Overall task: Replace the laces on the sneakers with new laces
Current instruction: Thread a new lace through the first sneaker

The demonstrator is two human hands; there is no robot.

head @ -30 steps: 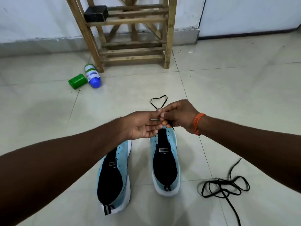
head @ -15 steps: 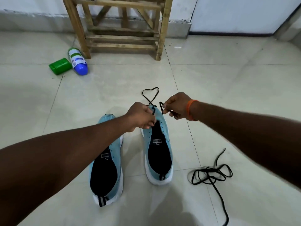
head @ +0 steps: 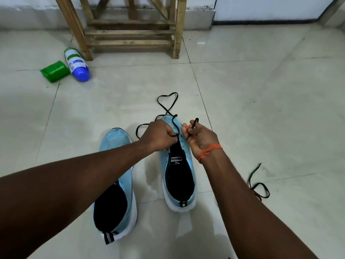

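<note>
So that eyelets can be threaded, the lace [head: 194, 124] is clamped by fingers of left hand [head: 159, 136] and right hand [head: 200, 140] above 1 sneaker [head: 178, 174].

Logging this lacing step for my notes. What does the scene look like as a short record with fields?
left hand: holds lace at toe of right sneaker
right hand: pinches lace end
lace slack: loops on floor beyond toe
left sneaker: no lace visible, untouched
spare lace: on floor, right side
by rack: bottle, green container, both lying down
</note>
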